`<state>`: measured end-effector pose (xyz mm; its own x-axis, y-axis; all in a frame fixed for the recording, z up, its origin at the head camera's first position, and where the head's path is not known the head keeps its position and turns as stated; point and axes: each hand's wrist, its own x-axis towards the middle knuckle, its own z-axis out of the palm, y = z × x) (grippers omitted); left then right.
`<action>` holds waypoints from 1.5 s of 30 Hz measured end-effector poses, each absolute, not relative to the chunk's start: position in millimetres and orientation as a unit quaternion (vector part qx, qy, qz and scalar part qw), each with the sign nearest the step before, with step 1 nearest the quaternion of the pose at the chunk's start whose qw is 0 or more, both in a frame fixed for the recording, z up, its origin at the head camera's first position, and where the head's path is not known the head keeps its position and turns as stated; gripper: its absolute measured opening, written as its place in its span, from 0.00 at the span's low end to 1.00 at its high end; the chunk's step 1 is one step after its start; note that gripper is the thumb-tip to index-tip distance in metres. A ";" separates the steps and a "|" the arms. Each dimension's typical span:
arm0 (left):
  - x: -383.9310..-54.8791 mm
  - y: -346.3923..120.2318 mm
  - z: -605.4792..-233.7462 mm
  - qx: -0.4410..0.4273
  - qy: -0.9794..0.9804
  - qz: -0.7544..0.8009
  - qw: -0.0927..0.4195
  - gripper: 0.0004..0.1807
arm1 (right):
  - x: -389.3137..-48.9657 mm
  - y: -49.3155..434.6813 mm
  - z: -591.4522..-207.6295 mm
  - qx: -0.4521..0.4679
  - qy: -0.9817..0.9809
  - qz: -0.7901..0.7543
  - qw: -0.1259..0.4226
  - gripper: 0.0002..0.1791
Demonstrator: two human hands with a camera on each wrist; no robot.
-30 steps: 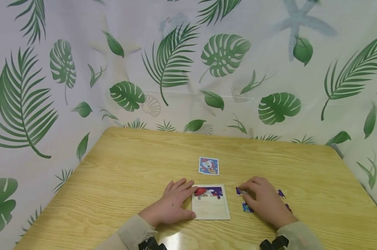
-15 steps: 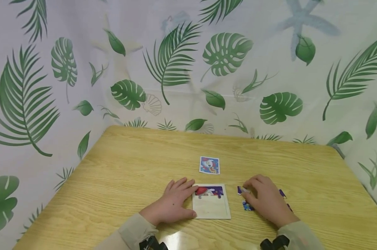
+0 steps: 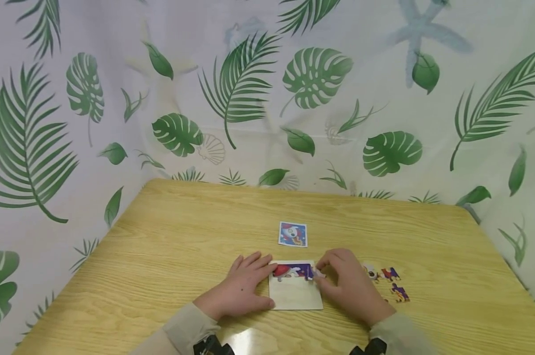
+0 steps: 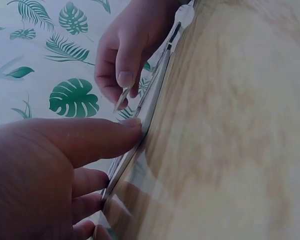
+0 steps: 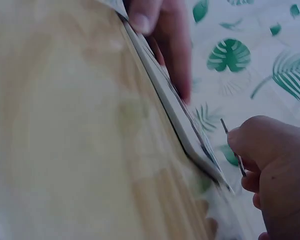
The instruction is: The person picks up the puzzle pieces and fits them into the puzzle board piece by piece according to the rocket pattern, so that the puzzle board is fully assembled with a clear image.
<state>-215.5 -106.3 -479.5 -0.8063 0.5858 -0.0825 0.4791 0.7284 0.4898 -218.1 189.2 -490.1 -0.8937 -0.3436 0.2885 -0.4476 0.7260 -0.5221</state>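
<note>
A square puzzle tray (image 3: pixel 296 296) lies flat on the table, with a strip of picture along its top and bare pale board below. My left hand (image 3: pixel 240 288) rests against its left side, fingers spread onto the upper corner and thumb along the edge. Between thumb and fingers, my right hand (image 3: pixel 353 286) pinches a jigsaw piece (image 3: pixel 310 272) over the tray's upper right. In the right wrist view that jigsaw piece (image 5: pixel 242 167) is seen edge-on, raised off the tray (image 5: pixel 177 120). The right hand hides part of the tray's right side.
Several loose jigsaw pieces (image 3: pixel 399 293) lie right of the right hand, some partly covered by it. Behind the tray lies a small picture card (image 3: pixel 293 234) showing a white figure with a red hat. A leaf-patterned cloth (image 3: pixel 258 148) hangs behind the wooden table (image 3: pixel 196 222).
My right hand has picked a jigsaw piece from the loose group and carried it left, over the tray. Other loose pieces are uncovered. The left hand stays at the tray's left side.
</note>
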 end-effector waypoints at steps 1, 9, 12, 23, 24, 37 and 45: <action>-215.6 -106.6 -479.3 0.288 0.922 0.229 0.117 0.45 | -216.9 182.3 -489.6 0.221 -0.923 0.303 0.082 0.09; -216.1 -108.8 -478.2 0.290 0.921 0.232 0.119 0.45 | -215.7 138.8 -491.8 0.285 -0.911 0.285 0.085 0.10; -216.2 -108.8 -478.3 0.291 0.920 0.232 0.119 0.45 | -215.9 128.9 -493.0 0.298 -0.912 0.269 0.084 0.10; -217.9 -116.3 -473.9 0.313 0.909 0.237 0.140 0.46 | -216.9 121.2 -494.7 0.281 -0.928 0.240 0.058 0.08; -217.9 -118.9 -472.6 0.323 0.905 0.237 0.145 0.46 | -216.6 121.2 -494.5 0.281 -0.927 0.242 0.056 0.08; -218.4 -130.5 -465.5 0.387 0.877 0.220 0.182 0.38 | -214.0 129.8 -493.6 0.298 -0.918 0.255 0.054 0.08; -219.0 -129.5 -462.3 0.379 0.880 0.213 0.188 0.36 | -214.9 131.6 -491.4 0.299 -0.920 0.251 0.046 0.09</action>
<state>-219.0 -129.5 -462.3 -0.6411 0.7484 -0.1699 0.5881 0.6213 0.5178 -214.9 131.6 -491.4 -0.8170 -0.5268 0.2343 -0.5729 0.6957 -0.4333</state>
